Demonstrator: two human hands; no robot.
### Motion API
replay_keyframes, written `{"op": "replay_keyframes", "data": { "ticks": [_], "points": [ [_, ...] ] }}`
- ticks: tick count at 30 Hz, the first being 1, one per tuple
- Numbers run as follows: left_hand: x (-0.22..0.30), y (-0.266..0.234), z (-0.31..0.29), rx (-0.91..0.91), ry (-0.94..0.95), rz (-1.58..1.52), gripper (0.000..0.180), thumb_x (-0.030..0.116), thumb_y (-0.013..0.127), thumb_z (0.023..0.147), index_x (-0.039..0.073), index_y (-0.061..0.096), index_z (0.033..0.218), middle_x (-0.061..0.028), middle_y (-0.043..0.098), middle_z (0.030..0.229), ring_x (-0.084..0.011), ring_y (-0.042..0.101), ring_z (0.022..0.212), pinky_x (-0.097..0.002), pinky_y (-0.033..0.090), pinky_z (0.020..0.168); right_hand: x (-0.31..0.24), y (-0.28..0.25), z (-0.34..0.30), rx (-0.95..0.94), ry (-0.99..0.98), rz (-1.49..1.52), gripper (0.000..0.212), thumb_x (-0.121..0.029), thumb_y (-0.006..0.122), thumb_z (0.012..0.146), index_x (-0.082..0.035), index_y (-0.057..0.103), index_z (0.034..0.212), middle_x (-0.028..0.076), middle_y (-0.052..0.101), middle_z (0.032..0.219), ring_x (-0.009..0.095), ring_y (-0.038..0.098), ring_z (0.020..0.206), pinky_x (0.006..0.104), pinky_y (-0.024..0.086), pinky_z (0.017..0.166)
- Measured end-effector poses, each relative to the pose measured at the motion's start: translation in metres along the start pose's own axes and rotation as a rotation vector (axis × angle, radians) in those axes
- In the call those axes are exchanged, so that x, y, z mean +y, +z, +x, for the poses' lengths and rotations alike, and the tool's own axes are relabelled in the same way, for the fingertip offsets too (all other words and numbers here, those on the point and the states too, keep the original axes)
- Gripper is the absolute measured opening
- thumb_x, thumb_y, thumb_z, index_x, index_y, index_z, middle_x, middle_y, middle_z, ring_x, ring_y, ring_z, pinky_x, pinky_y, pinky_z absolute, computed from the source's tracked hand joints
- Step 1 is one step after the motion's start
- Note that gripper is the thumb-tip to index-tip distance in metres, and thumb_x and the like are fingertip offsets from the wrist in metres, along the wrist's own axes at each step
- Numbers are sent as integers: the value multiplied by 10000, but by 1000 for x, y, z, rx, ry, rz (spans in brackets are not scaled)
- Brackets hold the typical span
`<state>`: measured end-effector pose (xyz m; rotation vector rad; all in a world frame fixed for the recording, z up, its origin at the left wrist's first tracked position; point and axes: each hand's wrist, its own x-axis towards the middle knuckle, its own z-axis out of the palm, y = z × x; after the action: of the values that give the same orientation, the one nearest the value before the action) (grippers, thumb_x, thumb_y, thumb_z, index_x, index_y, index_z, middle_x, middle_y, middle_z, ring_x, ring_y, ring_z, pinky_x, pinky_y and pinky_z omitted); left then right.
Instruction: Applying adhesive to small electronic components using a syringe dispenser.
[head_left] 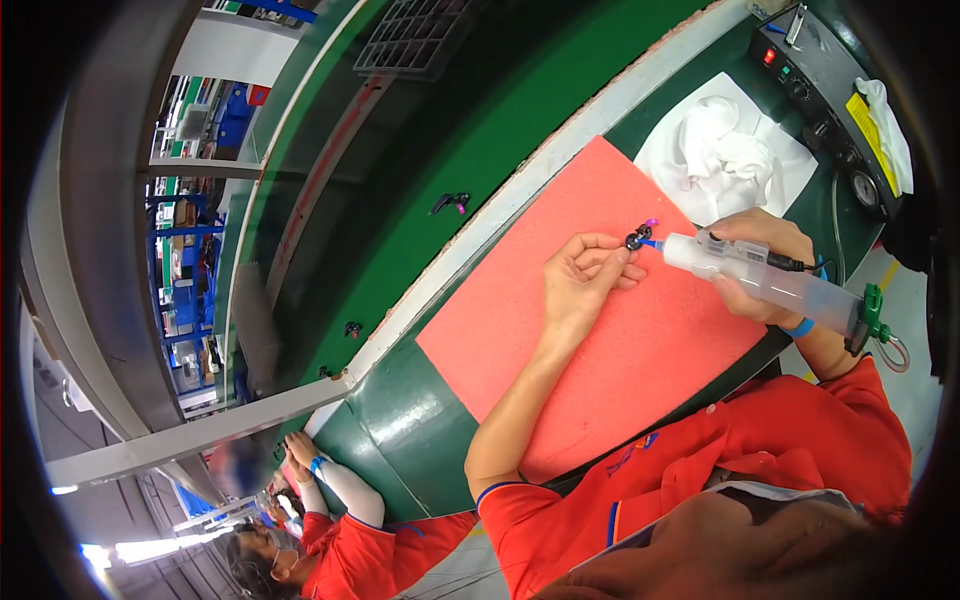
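Observation:
My left hand [580,290] pinches a small black part [634,241] with a pink bit on it, just above the red mat [540,220]. My right hand [768,238] is wrapped round a large dispensing syringe [690,253] with a white front and a clear barrel. The syringe's blue nozzle [650,243] points left, its tip at the black part. Whether the tip touches the part is too small to tell. A green cap [873,318] with a hose closes the syringe's rear end, and a black cable runs along its side.
A dispenser control box [815,95] with knobs and a gauge stands at the far right, beside crumpled white cloths [718,150]. Beyond the white ledge, a green conveyor belt [400,240] carries several small black parts [452,203]. A co-worker [345,545] in red sits at the left.

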<state>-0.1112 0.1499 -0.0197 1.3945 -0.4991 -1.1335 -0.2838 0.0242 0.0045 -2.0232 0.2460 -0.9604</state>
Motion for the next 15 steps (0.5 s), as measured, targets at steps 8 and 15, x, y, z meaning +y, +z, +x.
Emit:
{"op": "replay_keyframes", "data": {
  "ticks": [8, 15],
  "points": [
    [1, -1, -1, -32, -1, 19, 105, 4, 518, 814, -54, 489, 896, -146, 608, 794, -180, 618, 683, -258, 518, 605, 1, 7, 3, -10, -10, -13, 355, -59, 691, 549, -22, 573, 882, 117, 611, 764, 184, 613, 642, 236, 465, 567],
    [1, -1, 0, -39, -2, 23, 95, -11, 518, 808, -53, 490, 889, -143, 608, 788, -174, 617, 686, -252, 517, 612, 2, 8, 2, -97, -2, -51, 381, -60, 683, 553, -6, 557, 908, 159, 607, 808, 234, 620, 688, 271, 481, 611]
  ]
}}
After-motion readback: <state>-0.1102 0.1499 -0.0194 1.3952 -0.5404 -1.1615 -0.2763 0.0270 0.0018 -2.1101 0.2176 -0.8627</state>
